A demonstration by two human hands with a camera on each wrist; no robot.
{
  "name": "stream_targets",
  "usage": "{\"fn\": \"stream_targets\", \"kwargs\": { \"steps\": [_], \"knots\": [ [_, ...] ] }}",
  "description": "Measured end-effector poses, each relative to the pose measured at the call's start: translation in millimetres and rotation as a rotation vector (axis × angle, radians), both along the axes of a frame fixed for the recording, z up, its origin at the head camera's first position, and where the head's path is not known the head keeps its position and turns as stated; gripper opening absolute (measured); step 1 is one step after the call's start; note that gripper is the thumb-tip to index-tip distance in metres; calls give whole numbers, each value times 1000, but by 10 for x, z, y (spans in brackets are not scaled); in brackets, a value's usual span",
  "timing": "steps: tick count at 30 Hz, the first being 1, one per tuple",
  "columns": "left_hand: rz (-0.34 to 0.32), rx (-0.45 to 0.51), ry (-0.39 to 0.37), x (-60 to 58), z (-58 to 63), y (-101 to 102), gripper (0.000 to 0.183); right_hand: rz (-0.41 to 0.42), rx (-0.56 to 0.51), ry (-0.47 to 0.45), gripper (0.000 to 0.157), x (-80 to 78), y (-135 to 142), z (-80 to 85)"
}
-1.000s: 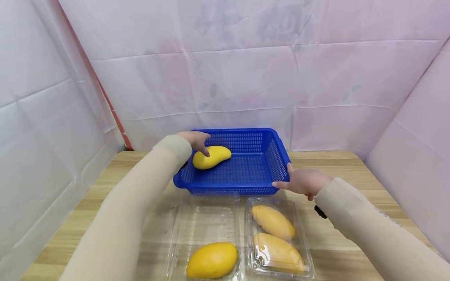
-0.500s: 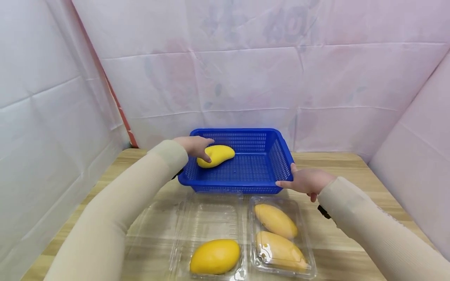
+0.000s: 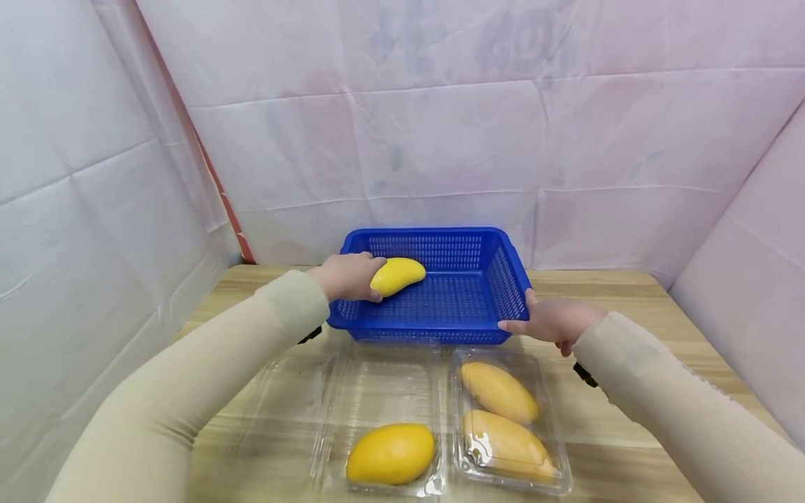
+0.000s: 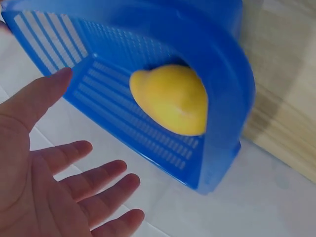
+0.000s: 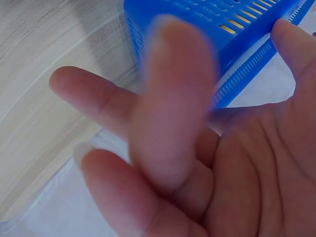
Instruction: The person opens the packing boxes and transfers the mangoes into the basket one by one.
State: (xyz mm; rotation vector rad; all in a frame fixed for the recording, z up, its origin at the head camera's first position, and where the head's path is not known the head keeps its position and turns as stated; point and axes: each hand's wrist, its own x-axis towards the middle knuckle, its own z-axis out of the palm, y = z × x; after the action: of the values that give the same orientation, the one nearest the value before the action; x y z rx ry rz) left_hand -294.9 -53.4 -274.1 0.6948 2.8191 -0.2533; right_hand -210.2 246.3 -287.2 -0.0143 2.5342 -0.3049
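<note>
A blue plastic basket (image 3: 430, 327) stands at the back of the table with a yellow mango (image 3: 397, 274) lying in its left part. My left hand (image 3: 352, 276) reaches over the basket's left side, thumb and fingers spread by the mango's left end. In the left wrist view its fingers (image 4: 101, 180) are apart and hold nothing, and the mango (image 4: 170, 98) lies beyond them. At the basket's front right corner, my right hand (image 3: 556, 323) holds the rim between thumb and index finger. Its other fingers (image 5: 173, 103) hang loosely below, off the basket.
In front of the basket lies an open clear plastic clamshell box (image 3: 391, 377) with one mango (image 3: 391, 454) in it. To its right, a clear box (image 3: 459, 419) covers two paler mangoes (image 3: 499, 391). White sheeting (image 3: 440, 140) hangs behind and at both sides.
My left hand has lowered and come slightly forward around the left end of the mango in the basket. The right hand keeps its place at the corner. The head view has shifted slightly.
</note>
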Motion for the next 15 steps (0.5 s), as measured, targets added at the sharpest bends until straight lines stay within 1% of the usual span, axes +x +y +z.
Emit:
{"fn": "stream_targets", "kwargs": {
  "steps": [3,7,12,15],
  "knots": [
    [-11,-1,24,136,10,17,71,-1,-1,-2,107,6,12,-11],
    [-46,-7,45,300,30,22,70,1,-2,-20,108,-18,27,-8],
    [-88,-2,94,473,17,15,70,7,3,-29,109,-28,27,3],
    [-114,4,102,575,13,6,69,17,8,-28,109,-31,24,-3]
  ]
}}
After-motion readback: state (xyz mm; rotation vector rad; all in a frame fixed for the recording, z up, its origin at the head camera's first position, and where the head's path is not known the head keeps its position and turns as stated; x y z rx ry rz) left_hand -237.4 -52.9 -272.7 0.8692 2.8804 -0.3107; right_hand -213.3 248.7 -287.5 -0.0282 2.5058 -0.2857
